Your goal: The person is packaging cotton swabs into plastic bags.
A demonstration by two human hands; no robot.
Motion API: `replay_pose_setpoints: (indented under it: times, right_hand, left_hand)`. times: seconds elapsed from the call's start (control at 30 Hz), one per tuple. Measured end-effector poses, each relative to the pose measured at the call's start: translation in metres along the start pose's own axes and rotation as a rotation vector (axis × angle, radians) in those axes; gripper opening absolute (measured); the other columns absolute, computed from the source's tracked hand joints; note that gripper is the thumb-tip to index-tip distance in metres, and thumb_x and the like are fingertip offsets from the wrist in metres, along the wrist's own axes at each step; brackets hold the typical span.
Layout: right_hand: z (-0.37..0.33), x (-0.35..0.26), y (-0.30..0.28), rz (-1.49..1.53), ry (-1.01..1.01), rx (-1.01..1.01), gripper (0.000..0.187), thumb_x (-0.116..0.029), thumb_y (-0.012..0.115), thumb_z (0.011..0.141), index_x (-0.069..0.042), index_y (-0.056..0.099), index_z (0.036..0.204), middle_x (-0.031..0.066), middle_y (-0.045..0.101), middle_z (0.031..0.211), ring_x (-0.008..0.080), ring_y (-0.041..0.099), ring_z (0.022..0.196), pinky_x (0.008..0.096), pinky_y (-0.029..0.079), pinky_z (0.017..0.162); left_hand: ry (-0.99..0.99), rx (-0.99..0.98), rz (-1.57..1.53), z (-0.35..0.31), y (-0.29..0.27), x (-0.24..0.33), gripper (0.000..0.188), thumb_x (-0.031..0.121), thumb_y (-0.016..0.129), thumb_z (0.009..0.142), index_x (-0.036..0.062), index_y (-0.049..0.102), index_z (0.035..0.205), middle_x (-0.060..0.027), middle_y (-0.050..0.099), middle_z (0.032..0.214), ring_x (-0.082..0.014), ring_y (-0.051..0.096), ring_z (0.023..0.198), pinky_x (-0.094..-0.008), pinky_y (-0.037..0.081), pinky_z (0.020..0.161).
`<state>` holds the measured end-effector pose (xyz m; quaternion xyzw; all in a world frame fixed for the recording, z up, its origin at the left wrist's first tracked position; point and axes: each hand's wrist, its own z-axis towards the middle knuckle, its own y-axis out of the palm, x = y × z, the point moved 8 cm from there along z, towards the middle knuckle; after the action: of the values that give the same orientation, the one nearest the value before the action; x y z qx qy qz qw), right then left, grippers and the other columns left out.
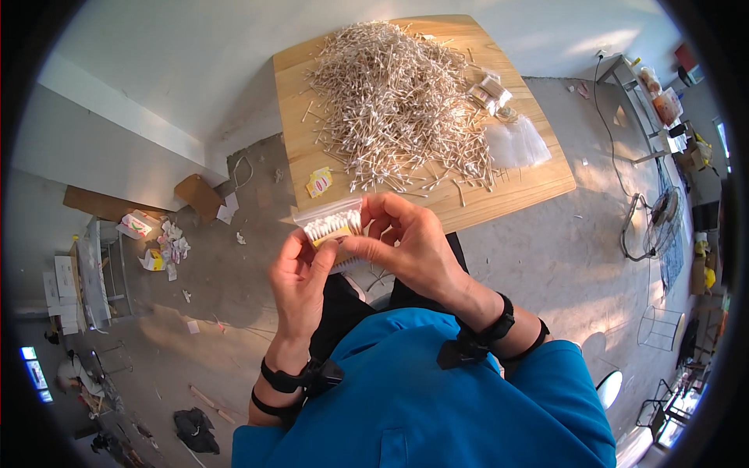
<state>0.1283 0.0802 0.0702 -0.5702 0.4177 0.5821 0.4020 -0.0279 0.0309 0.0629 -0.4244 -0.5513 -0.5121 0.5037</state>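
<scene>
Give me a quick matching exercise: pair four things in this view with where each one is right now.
Things:
1. heap of cotton swabs
2. small bag of swabs
3. empty clear bags
4. yellow label

Places:
A. held between both hands
B. flat on the table near its left edge
C. filling the middle of the table
D. on the right side of the table

Pairs: 1-C, 2-A, 3-D, 4-B

White-tipped cotton swabs point(390, 101), pale wooden table point(499, 187), perhaps clear bags point(519, 144)
</scene>
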Motion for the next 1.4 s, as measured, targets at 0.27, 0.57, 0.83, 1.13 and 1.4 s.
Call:
replay_pose_setpoints:
  times: [0.27, 0.57, 0.83, 1.13, 1.4]
  right_hand:
    - [0.001, 0.022, -0.001, 0.299, 0.086, -0.054, 0.023, -0.007, 0.076, 0.089, 0.001, 0.067, 0.109, 0.0008, 0.068, 0.089, 0.0043, 0.061, 0.075, 0.0213, 0.051, 0.067]
    - [-0.011, 0.021, -0.003, 0.324, 0.097, -0.101, 0.021, -0.006, 0.076, 0.088, 0.0, 0.069, 0.107, 0.0006, 0.067, 0.095, 0.0047, 0.062, 0.081, 0.0209, 0.051, 0.072]
    - [-0.02, -0.003, -0.009, 0.142, -0.234, -0.05, 0.023, -0.001, 0.075, 0.087, -0.004, 0.069, 0.109, 0.0033, 0.061, 0.1, 0.007, 0.059, 0.078, 0.0223, 0.05, 0.072]
    - [-0.017, -0.013, -0.02, 0.105, -0.235, -0.024, 0.01, -0.001, 0.075, 0.088, -0.003, 0.074, 0.098, 0.0024, 0.061, 0.099, 0.0049, 0.057, 0.076, 0.0213, 0.048, 0.066]
    - [-0.017, -0.012, -0.016, -0.289, -0.359, -0.023, 0.015, 0.0, 0.077, 0.082, -0.004, 0.074, 0.096, 0.0058, 0.061, 0.095, 0.015, 0.063, 0.079, 0.0283, 0.052, 0.067]
  left_hand:
    - [-0.07, -0.072, -0.083, -0.004, 0.0, -0.004, 0.03, 0.009, 0.065, 0.098, -0.003, 0.06, 0.125, -0.0066, 0.066, 0.117, -0.0114, 0.06, 0.108, -0.0287, 0.047, 0.099]
    - [-0.04, -0.048, 0.049, -0.009, 0.0, 0.006, 0.031, 0.007, 0.066, 0.097, -0.0039, 0.061, 0.125, -0.0083, 0.066, 0.121, -0.0141, 0.062, 0.11, -0.0295, 0.047, 0.099]
    - [0.306, -0.017, 0.429, -0.01, 0.003, 0.04, 0.026, 0.005, 0.072, 0.089, -0.0024, 0.067, 0.114, -0.0118, 0.07, 0.11, -0.0204, 0.066, 0.101, -0.0318, 0.05, 0.091]
    - [0.328, -0.024, 0.454, -0.008, 0.014, 0.048, 0.024, 0.002, 0.076, 0.083, 0.0006, 0.07, 0.105, -0.0108, 0.069, 0.101, -0.0194, 0.066, 0.092, -0.0312, 0.052, 0.083]
    - [0.551, -0.082, 0.845, -0.001, 0.022, 0.046, 0.017, 0.001, 0.079, 0.074, 0.008, 0.073, 0.089, -0.0004, 0.067, 0.09, -0.0221, 0.063, 0.085, -0.0342, 0.049, 0.076]
